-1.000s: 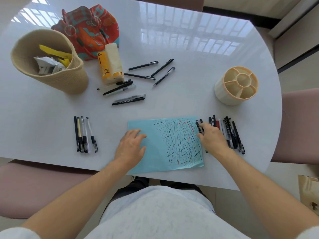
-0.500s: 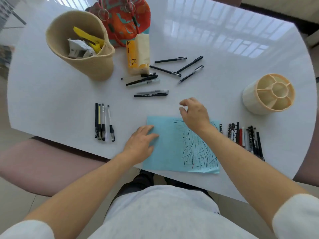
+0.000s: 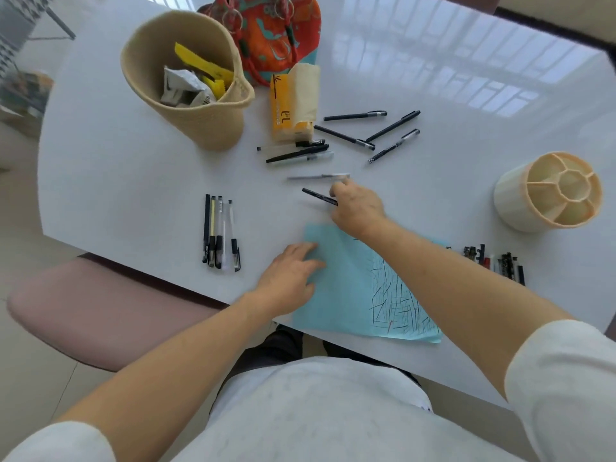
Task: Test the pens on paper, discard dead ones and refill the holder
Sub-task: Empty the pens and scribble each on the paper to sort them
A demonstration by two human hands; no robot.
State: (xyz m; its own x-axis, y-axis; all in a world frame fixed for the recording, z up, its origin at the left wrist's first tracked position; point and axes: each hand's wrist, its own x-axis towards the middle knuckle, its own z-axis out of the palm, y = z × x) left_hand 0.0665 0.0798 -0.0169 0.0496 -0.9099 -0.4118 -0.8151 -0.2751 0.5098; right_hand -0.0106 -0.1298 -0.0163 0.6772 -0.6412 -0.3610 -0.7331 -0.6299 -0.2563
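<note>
Right hand [image 3: 358, 208] reaches forward past the blue paper [image 3: 336, 295], its fingers curled round one end of a black pen [image 3: 318, 196] that slants up off the white surface [image 3: 133, 181]; the pen's far end points left. Left hand [image 3: 290, 278] lies flat with relaxed, straight fingers on the near left corner of the paper, holding nothing. Dark scribbled strokes cover the paper's right part, where the right forearm crosses over it.

Just beyond the held pen lies a clear pen [image 3: 318, 176], blurred. Further back a loose scatter of black pens [image 3: 366, 135] lies beside an orange tissue pack [image 3: 293, 105]. Left of the paper, four pens [image 3: 220, 231] lie side by side in a neat row. Right of the paper, partly hidden by the arm, another row of pens [image 3: 496, 261] lies close together. A cream pen holder [image 3: 550, 191] with divided compartments stands upright near the right edge. At the back left stands a woven basket [image 3: 186, 85] holding crumpled paper and yellow scraps, with a patterned red bag [image 3: 273, 35] behind it.
</note>
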